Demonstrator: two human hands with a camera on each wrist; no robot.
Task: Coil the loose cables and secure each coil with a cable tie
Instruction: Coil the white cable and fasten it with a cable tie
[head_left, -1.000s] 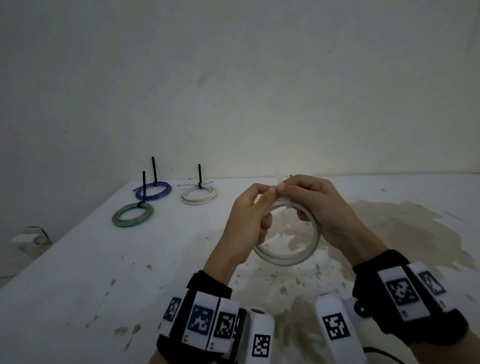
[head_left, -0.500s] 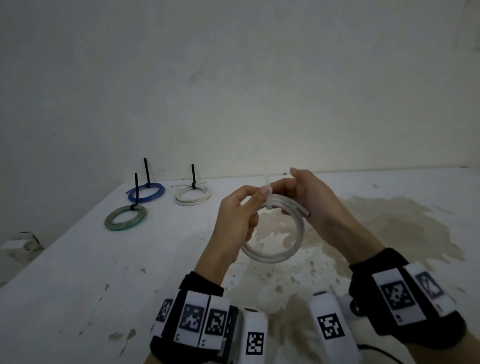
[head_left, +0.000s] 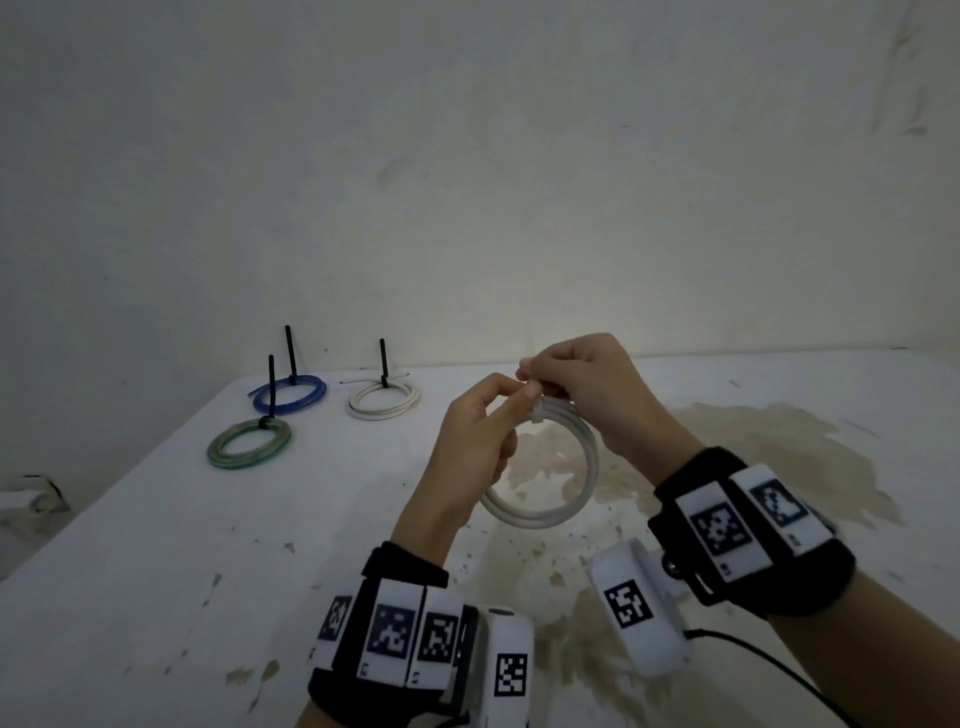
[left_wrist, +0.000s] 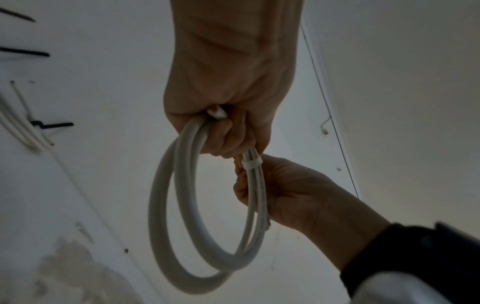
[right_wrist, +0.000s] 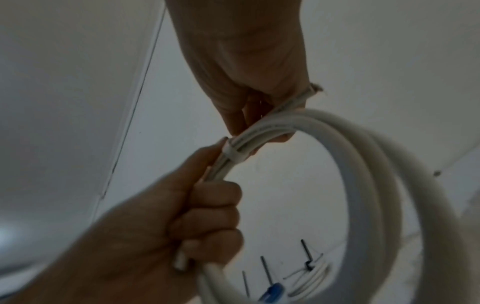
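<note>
I hold a white cable coil (head_left: 586, 470) in the air above the table. My left hand (head_left: 519, 396) grips its upper left part with curled fingers, and one cable end (left_wrist: 217, 112) sticks out of the fist. A white cable tie (head_left: 537, 414) is wrapped round the strands right beside that grip, also clear in both wrist views (left_wrist: 251, 164) (right_wrist: 232, 152). My right hand (head_left: 527, 375) is above the tie and pinches its tail between thumb and fingertips. The other cable end (right_wrist: 313, 88) lies against the right palm.
At the table's back left lie three tied coils, blue (head_left: 289, 396), green (head_left: 248, 446) and white (head_left: 383, 404), each with a black tie tail standing up. A brown stain (head_left: 779, 452) spreads over the white table. The table's left edge falls away diagonally.
The right hand let go of the coil's side and rose to the tie's tail, which stood free half a second ago. The left hand's grip is unchanged.
</note>
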